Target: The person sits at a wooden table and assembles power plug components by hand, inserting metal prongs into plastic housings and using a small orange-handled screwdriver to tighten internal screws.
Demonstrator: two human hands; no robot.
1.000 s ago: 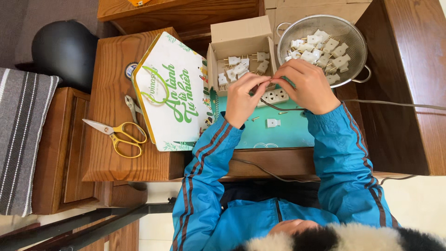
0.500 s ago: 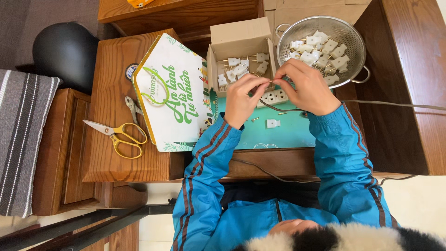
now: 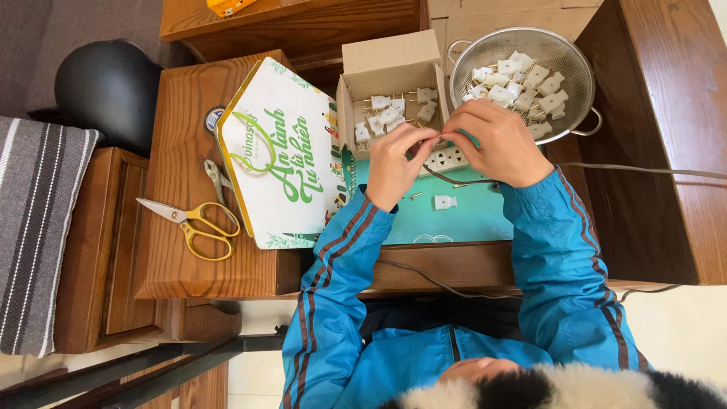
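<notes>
Over the teal mat (image 3: 469, 216), both hands meet fingertip to fingertip, pinching something small between them (too small and hidden to name). Left hand (image 3: 394, 163) curls narrow, thumb and fingers closed together; right hand (image 3: 492, 144) likewise closes at the same spot. Just under them lies a white socket strip (image 3: 447, 158), with a thin cable (image 3: 644, 168) running off to the right. One white plug (image 3: 444, 202) lies loose on the mat near the hands. Behind sit a cardboard box (image 3: 390, 57) of plugs and a metal colander (image 3: 564, 53) holding more. Yellow scissors (image 3: 193, 221) lie well apart, left.
</notes>
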